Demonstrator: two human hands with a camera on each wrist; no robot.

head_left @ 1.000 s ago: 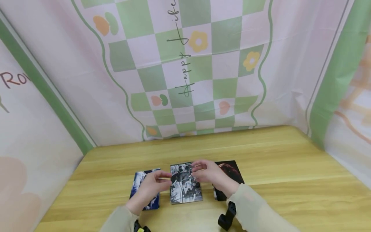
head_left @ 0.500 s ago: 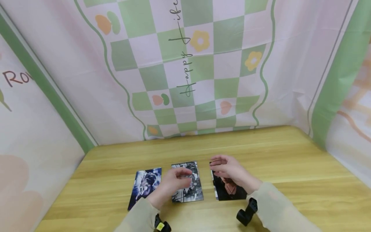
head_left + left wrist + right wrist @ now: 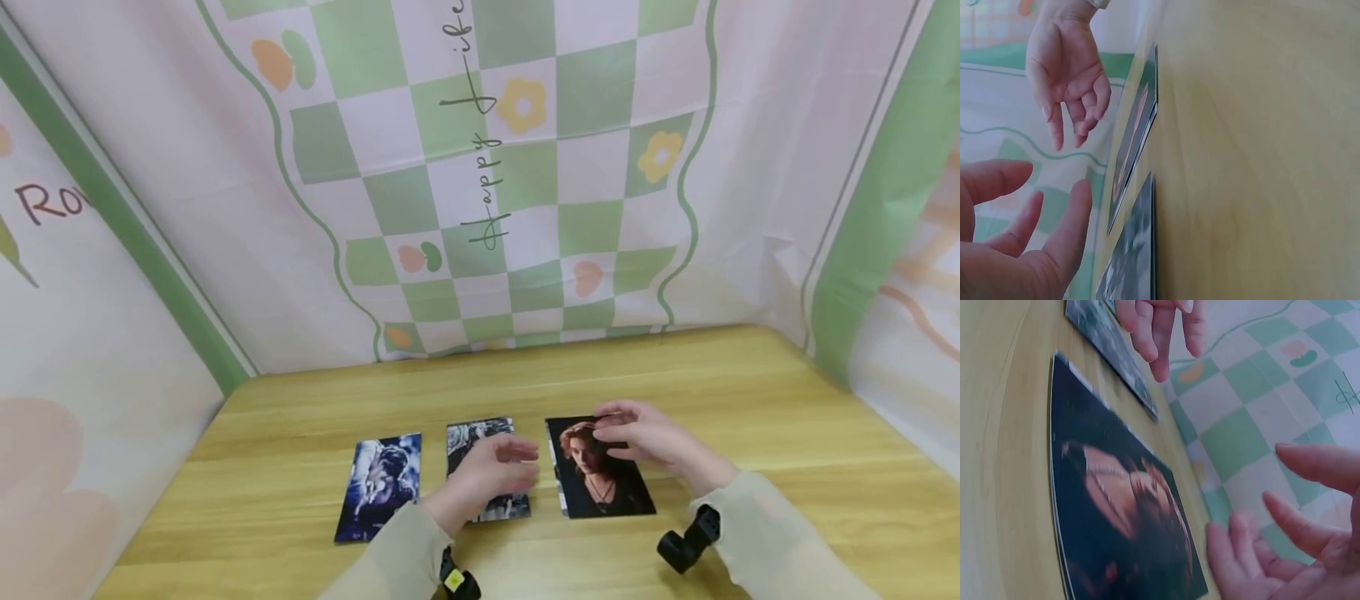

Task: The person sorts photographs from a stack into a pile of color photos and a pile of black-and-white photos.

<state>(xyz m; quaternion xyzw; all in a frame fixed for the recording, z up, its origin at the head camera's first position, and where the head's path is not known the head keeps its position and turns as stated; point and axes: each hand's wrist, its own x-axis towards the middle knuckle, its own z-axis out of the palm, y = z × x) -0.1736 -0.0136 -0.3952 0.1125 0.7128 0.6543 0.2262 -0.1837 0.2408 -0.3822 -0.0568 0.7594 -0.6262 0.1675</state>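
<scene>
Three photo cards lie in a row on the wooden table. At the left is a blue-toned card, in the middle a black-and-white one, and at the right a dark portrait card. A pale, patterned strip shows along the portrait card's left edge. My left hand hovers above the middle card and hides part of it, its fingers loosely bent around nothing. Over the portrait card's upper right corner is my right hand, also holding nothing. The right wrist view shows air between the fingers and the portrait card.
The wooden table extends beyond the cards on all sides. A printed curtain hangs behind its far edge, with more printed fabric at the left. Black wrist cameras are strapped to both wrists.
Both hands have moved right: the left from the blue card to the middle card, the right from the middle card to the portrait card's far side. The blue and portrait cards are now more exposed.
</scene>
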